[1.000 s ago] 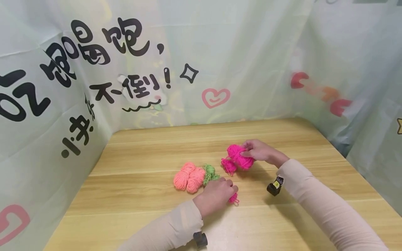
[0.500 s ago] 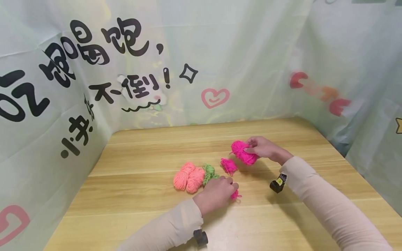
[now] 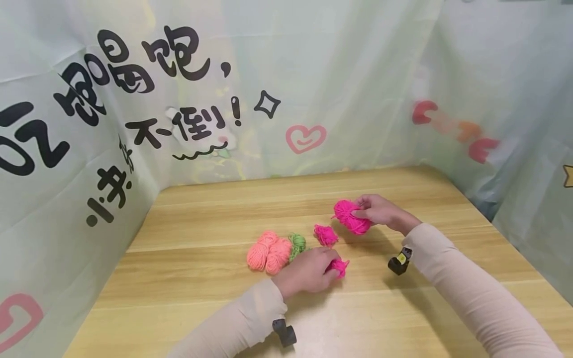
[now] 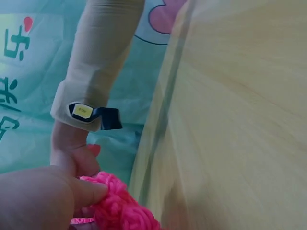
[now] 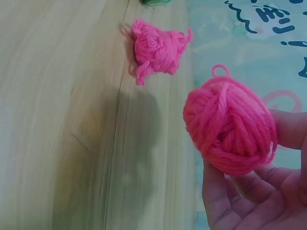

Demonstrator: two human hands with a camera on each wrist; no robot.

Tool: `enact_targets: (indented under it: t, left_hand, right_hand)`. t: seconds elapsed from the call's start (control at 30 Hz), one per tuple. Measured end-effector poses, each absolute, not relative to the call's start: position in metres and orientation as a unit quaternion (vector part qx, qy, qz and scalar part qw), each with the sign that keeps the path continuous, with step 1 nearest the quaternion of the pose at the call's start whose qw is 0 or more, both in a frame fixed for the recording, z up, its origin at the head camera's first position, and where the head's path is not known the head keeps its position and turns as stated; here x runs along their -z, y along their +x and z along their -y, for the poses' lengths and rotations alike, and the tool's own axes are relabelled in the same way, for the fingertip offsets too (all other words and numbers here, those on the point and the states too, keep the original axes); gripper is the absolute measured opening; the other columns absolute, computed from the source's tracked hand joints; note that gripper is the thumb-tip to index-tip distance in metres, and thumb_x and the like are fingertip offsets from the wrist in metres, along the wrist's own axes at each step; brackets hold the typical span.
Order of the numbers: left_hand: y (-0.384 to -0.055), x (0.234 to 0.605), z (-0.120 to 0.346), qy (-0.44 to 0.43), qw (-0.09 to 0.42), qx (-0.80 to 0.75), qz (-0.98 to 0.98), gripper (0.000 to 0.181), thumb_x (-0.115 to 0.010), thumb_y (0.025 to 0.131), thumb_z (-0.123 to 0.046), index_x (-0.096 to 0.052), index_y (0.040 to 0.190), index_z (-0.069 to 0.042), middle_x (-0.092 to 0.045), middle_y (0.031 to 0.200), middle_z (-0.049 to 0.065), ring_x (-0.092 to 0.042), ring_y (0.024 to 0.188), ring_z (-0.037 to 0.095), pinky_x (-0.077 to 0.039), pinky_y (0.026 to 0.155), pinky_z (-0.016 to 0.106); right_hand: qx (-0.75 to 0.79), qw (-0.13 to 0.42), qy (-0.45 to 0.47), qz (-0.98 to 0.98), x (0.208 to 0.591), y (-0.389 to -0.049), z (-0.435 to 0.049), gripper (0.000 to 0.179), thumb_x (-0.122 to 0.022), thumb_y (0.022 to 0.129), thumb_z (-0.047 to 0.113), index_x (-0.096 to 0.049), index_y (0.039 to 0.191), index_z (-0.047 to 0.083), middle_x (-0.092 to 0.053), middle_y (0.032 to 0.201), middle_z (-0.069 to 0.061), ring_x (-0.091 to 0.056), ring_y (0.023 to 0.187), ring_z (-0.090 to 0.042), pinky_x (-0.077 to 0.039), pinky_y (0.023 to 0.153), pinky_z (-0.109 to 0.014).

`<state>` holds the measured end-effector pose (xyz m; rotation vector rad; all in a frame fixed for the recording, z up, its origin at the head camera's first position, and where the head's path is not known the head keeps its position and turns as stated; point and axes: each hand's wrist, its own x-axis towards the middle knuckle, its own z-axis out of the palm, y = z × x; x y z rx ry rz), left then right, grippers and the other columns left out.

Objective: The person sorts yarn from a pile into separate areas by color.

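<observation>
1. The right hand point(image 3: 380, 213) pinches the large pink yarn ball point(image 3: 350, 219), its thumb on one side and its fingers on the other; the right wrist view shows the ball raised off the desk point(image 3: 179, 288).
2. The left hand point(image 3: 309, 271) pinches a smaller pink yarn bundle point(image 3: 340, 268), thumb across it; part of it pokes out past the fingertips. Whether it touches the desk, I cannot tell.
3. Between the two held pieces, slightly farther back than the left hand, a loose pink clump point(image 3: 326, 235) lies on the desk, near the large ball but apart from it.
4. Just beyond the left hand lies a green yarn bundle point(image 3: 297, 242), partly hidden by that hand.
5. Next to the green one, on its left in the head view, two coral skeins point(image 3: 267, 252) lie side by side, touching.
6. Long pale sleeves point(image 3: 465, 286) cover both arms, with a black device point(image 3: 400, 261) at each wrist.
7. Behind the desk hangs a pale printed curtain point(image 3: 358, 74) with black lettering and a pink heart outline.
</observation>
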<state>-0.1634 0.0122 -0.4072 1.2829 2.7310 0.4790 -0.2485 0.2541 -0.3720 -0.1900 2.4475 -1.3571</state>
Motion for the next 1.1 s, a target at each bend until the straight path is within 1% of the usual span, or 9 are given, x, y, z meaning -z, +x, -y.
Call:
enact_targets:
  t: [0.1,0.27,0.47,0.53,0.6,0.7,0.83,1.0,1.1]
  left_hand:
    - [-0.167,0.408,-0.013,0.401,0.079,-0.224,-0.885,0.016,-0.061,0.096,-0.023,-0.062,0.106,-0.011,-0.055,0.085,-0.009,-0.051,0.078,0.004,-0.045,0.07,0.016]
    - [-0.171,0.405,-0.013,0.351,0.122,-0.338,-0.865,0.02,-0.061,0.097,-0.023,-0.063,0.111,-0.009,-0.061,0.092,-0.008,-0.055,0.084,0.003,-0.048,0.075,0.017]
    - [-0.173,0.402,-0.01,0.305,0.151,-0.416,-0.843,0.024,-0.061,0.097,-0.021,-0.061,0.115,-0.006,-0.06,0.092,-0.004,-0.055,0.084,0.007,-0.049,0.069,0.02]
    - [-0.174,0.401,-0.01,0.287,0.163,-0.438,-0.836,0.021,-0.061,0.097,-0.022,-0.062,0.113,-0.008,-0.061,0.094,-0.004,-0.057,0.087,0.009,-0.05,0.072,0.022]
    - [-0.174,0.402,-0.012,0.266,0.174,-0.457,-0.831,0.019,-0.061,0.097,-0.023,-0.062,0.111,-0.01,-0.062,0.099,-0.003,-0.059,0.094,0.012,-0.051,0.078,0.025]
    - [-0.175,0.402,-0.013,0.241,0.185,-0.477,-0.825,0.015,-0.06,0.097,-0.025,-0.063,0.107,-0.014,-0.062,0.101,-0.005,-0.059,0.1,0.013,-0.05,0.086,0.028]
    - [-0.177,0.401,-0.014,0.228,0.195,-0.513,-0.804,0.011,-0.059,0.098,-0.023,-0.062,0.102,-0.013,-0.062,0.098,-0.005,-0.058,0.094,0.011,-0.049,0.085,0.028]
    - [-0.18,0.401,-0.016,0.208,0.225,-0.584,-0.752,0.011,-0.056,0.099,-0.014,-0.06,0.104,-0.005,-0.063,0.096,0.002,-0.061,0.088,0.012,-0.054,0.079,0.029]
    - [-0.182,0.401,-0.018,0.19,0.246,-0.632,-0.71,0.011,-0.054,0.099,-0.007,-0.056,0.107,0.001,-0.062,0.097,0.008,-0.064,0.087,0.017,-0.057,0.078,0.034]
  right_hand:
    - [0.48,0.165,-0.069,-0.859,0.372,-0.248,-0.256,0.029,-0.057,0.095,0.009,-0.049,0.116,-0.01,-0.055,0.102,-0.017,-0.059,0.081,-0.018,-0.056,0.07,-0.031]
    - [0.485,0.161,-0.083,-0.856,0.37,-0.246,-0.259,0.028,-0.058,0.095,0.01,-0.049,0.113,-0.01,-0.054,0.099,-0.016,-0.059,0.078,-0.016,-0.056,0.067,-0.03]
    - [0.474,0.164,-0.061,-0.863,0.37,-0.246,-0.261,0.03,-0.057,0.096,0.01,-0.048,0.117,-0.01,-0.053,0.104,-0.018,-0.058,0.081,-0.017,-0.056,0.07,-0.031]
    - [0.468,0.164,-0.053,-0.866,0.371,-0.247,-0.262,0.03,-0.056,0.097,0.01,-0.048,0.118,-0.01,-0.053,0.106,-0.018,-0.057,0.082,-0.017,-0.056,0.07,-0.031]
    - [0.467,0.165,-0.05,-0.867,0.372,-0.248,-0.263,0.03,-0.056,0.097,0.009,-0.047,0.118,-0.01,-0.052,0.106,-0.018,-0.057,0.082,-0.018,-0.056,0.07,-0.031]
    - [0.466,0.164,-0.051,-0.868,0.373,-0.249,-0.264,0.029,-0.056,0.097,0.009,-0.048,0.118,-0.009,-0.052,0.105,-0.018,-0.056,0.082,-0.018,-0.055,0.07,-0.031]
    - [0.464,0.164,-0.052,-0.869,0.374,-0.25,-0.265,0.028,-0.055,0.097,0.008,-0.048,0.118,-0.009,-0.053,0.104,-0.017,-0.056,0.082,-0.018,-0.055,0.07,-0.031]
    - [0.466,0.165,-0.051,-0.868,0.374,-0.251,-0.265,0.027,-0.056,0.097,0.008,-0.048,0.116,-0.009,-0.054,0.102,-0.017,-0.057,0.08,-0.017,-0.055,0.069,-0.031]
    - [0.468,0.165,-0.053,-0.867,0.373,-0.251,-0.266,0.028,-0.056,0.097,0.008,-0.048,0.117,-0.01,-0.054,0.102,-0.017,-0.058,0.08,-0.018,-0.056,0.069,-0.032]
